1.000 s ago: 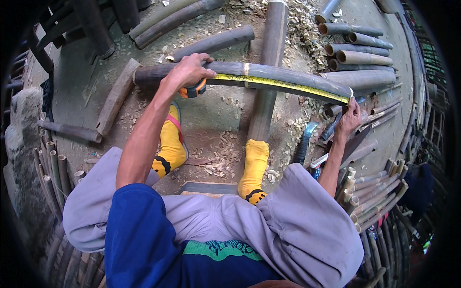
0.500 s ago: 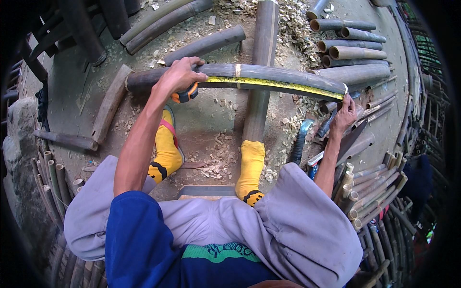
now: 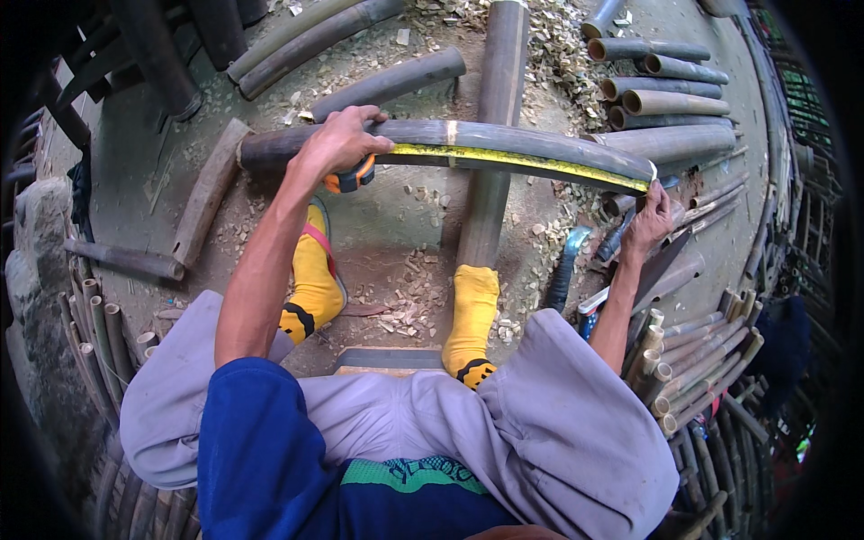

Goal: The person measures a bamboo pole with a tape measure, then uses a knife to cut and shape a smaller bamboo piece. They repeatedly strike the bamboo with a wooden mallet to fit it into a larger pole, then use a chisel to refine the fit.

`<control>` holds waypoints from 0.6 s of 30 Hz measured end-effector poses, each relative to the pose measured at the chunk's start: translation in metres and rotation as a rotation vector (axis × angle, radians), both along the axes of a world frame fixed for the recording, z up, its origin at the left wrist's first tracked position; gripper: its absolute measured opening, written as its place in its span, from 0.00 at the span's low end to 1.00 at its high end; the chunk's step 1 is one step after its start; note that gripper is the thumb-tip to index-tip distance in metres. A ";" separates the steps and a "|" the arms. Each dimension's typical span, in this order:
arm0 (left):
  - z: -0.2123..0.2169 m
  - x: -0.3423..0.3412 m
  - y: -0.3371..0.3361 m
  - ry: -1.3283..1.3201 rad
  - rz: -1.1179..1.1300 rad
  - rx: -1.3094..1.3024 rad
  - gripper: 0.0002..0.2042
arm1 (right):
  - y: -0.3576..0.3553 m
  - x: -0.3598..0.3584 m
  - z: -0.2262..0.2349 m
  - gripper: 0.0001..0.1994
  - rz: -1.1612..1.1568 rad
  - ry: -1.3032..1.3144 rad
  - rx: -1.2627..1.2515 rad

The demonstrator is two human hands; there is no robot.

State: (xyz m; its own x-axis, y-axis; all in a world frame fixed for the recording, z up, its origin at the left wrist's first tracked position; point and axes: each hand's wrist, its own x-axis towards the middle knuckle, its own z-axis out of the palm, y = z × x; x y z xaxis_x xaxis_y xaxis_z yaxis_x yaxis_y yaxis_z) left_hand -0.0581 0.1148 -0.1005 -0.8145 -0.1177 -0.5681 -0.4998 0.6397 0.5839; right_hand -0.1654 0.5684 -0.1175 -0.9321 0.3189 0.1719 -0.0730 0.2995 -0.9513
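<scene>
The left hand [image 3: 337, 144] is closed around an orange and black tape measure case [image 3: 351, 175] and presses it against the bamboo pole [image 3: 540, 148], near the pole's left end. The right hand [image 3: 650, 225] sits at the right end of the same pole, its fingers pinched together on the tip of the yellow tape [image 3: 522, 160]. The tape runs tight along the near side of the pole from one hand to the other. The pole is dark grey-brown, round and smooth, with one pale ring near its middle. It lies across a second, thicker pole [image 3: 493, 135] that points away from the person. Just below the pole, two feet in yellow socks [image 3: 472, 315] rest on ground [image 3: 387, 216] covered with wood chips. Behind the pole's right end lies a stack of cut bamboo tubes [image 3: 670, 99].
</scene>
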 end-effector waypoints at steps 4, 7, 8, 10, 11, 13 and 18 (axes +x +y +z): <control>-0.002 0.001 -0.001 0.016 0.000 -0.007 0.27 | -0.005 0.000 0.002 0.14 -0.010 0.010 -0.027; -0.002 0.001 -0.001 0.011 0.006 -0.006 0.27 | -0.008 0.001 0.004 0.15 -0.010 0.027 -0.027; -0.002 0.001 0.000 0.011 0.009 -0.005 0.27 | -0.008 0.001 0.004 0.15 -0.007 0.029 -0.027; -0.001 0.001 0.000 -0.001 0.013 -0.003 0.27 | -0.007 0.001 0.004 0.15 -0.006 0.026 -0.031; 0.000 0.001 0.001 -0.007 0.014 -0.002 0.27 | -0.007 0.001 0.004 0.15 -0.005 0.024 -0.032; 0.002 0.000 0.001 -0.013 0.016 0.001 0.27 | -0.006 0.001 0.003 0.15 0.006 0.027 -0.037; 0.001 0.001 -0.001 -0.004 0.002 -0.009 0.27 | -0.004 0.000 0.001 0.15 0.011 0.026 -0.030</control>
State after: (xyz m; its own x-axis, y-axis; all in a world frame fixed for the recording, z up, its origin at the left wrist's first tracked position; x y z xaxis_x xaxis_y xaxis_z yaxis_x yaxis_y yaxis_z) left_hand -0.0573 0.1138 -0.0994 -0.8122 -0.1246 -0.5699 -0.5032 0.6440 0.5763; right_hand -0.1652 0.5640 -0.1163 -0.9310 0.3137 0.1868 -0.1014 0.2695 -0.9577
